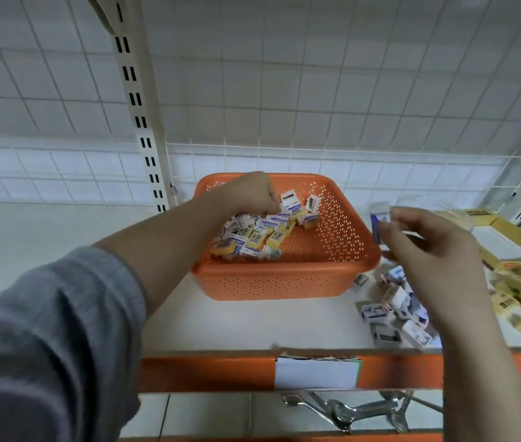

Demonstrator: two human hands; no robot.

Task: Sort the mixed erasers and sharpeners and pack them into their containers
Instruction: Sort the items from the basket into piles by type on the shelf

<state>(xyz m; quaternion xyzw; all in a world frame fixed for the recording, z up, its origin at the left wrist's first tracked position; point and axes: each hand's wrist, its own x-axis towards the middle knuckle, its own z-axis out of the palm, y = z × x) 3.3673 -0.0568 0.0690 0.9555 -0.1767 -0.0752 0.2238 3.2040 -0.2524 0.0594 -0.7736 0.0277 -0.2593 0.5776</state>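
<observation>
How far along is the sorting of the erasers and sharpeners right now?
Partly done. A pile of white boxed items already sits on the shelf right of the orange basket. In hand: the right hand pinches one small item near a clear container, while the left hand reaches into the basket. Left: many mixed pieces remain inside it.
</observation>
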